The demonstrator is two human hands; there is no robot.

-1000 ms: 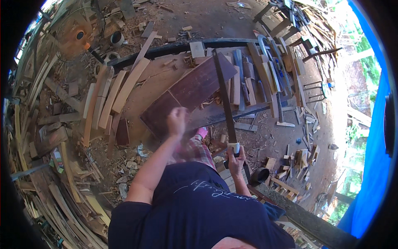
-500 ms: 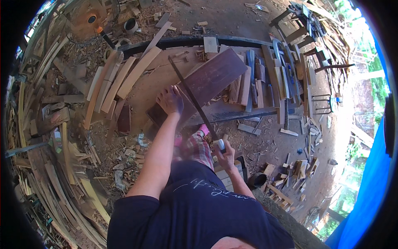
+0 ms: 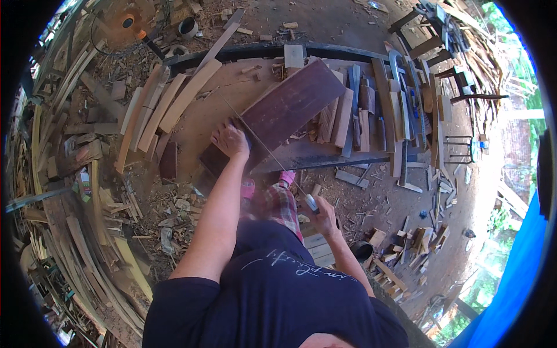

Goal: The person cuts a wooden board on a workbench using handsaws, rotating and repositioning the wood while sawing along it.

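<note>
A dark reddish-brown board [image 3: 299, 101] lies slantwise on the low workbench. Across its near-left part runs the thin blade of a handsaw [image 3: 311, 202], seen almost edge-on. My right hand [image 3: 324, 217] is closed around the saw's pale handle, near my body and off the bench. My left hand [image 3: 231, 141] lies on the board just left of the blade, palm down, fingers bent a little and holding nothing. Whether the blade has cut into the wood cannot be made out.
Wooden strips [image 3: 191, 95] lie left of the board. More strips and tools, including a curved blue-grey piece [image 3: 397, 65], line the bench's right side. A fan [image 3: 127, 23] stands at the far left. Offcuts [image 3: 422, 238] litter the ground; a dark pot [image 3: 362, 251] stands at my right.
The saw blade has turned from showing its broad side to nearly edge-on. My right hand has shifted slightly right with the handle. My left hand remains on the board, its fingers more bent.
</note>
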